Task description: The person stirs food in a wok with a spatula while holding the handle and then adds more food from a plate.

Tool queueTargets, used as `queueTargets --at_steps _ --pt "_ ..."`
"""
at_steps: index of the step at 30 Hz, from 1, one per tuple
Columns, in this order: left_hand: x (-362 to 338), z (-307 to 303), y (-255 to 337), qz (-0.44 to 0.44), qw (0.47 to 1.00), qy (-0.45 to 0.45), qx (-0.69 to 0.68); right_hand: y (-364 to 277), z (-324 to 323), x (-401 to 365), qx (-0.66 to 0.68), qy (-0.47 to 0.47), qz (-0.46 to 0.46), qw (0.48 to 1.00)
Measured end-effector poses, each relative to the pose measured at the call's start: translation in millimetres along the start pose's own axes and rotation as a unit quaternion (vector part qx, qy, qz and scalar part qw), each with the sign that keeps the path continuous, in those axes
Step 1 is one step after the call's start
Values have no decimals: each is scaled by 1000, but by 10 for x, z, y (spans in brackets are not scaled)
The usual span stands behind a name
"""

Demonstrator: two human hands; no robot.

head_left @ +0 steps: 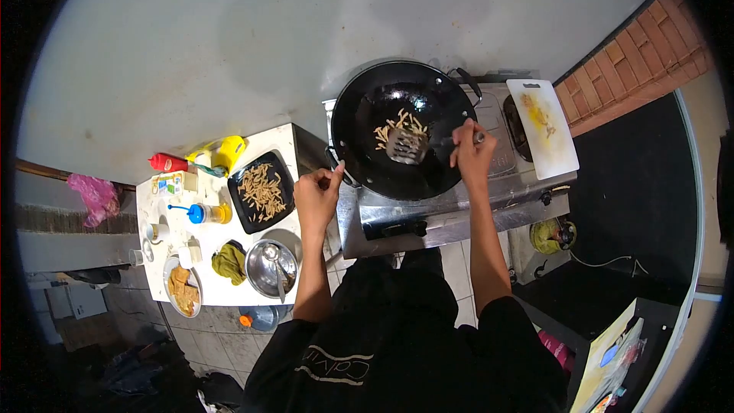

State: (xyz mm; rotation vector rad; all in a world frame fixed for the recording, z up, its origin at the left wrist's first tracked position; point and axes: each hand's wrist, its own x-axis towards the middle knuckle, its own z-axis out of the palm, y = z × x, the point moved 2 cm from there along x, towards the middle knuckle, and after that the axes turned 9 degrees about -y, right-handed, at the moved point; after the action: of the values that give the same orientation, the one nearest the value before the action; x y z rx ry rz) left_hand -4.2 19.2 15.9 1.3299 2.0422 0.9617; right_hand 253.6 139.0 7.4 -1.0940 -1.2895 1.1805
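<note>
A black wok point(397, 180) with two loop handles sits on the steel stove point(459, 210). In its bottom lies a small heap of pale, strip-shaped food pieces point(401, 124). My right hand point(472, 151) is closed around the handle of a slotted metal spatula point(407, 147), whose blade rests against the food in the wok. At the wok's near left side, my left hand point(317, 197) has its fingers curled and its fingertips at the loop handle point(340, 168), apparently gripping it.
Left, a white table point(284, 138) bears a black tray point(243, 218) of similar strips, a steel bowl point(264, 291) with a ladle, a green cloth point(228, 262), a plate of food point(183, 289) and bottles. A stained white cutting board point(544, 130) lies on the stove's right side.
</note>
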Motion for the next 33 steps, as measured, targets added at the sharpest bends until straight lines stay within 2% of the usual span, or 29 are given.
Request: queueTargets --at_steps 5,7,11,14,16,20,22,26,32,33 --pt "-21 -1 18 10 1000 5 -6 35 -86 18 -15 41 -40 998" --pt "-25 -13 29 14 1000 3 -13 35 62 1 23 -1 -29 999" --pt "-35 -10 -14 23 1000 4 -5 -7 -37 -53 22 3 -13 1000" --pt "-33 -8 -10 28 1000 4 -14 24 -26 -31 35 29 -60 997" --pt "-37 -7 -12 11 1000 -4 -10 65 101 -8 37 13 -32 999" --pt "-23 -11 -24 14 1000 -5 -10 67 128 67 45 -27 -34 998" --pt "-39 -26 17 29 1000 -1 -5 -26 28 93 7 3 -39 999" --pt "-40 -8 -10 33 999 5 -19 -54 -70 114 35 48 -54 997" --pt "-32 -37 15 15 1000 -13 -18 -31 139 20 26 19 -30 999" --pt "-40 -45 26 22 1000 -9 -18 -71 128 -9 23 42 -17 999"
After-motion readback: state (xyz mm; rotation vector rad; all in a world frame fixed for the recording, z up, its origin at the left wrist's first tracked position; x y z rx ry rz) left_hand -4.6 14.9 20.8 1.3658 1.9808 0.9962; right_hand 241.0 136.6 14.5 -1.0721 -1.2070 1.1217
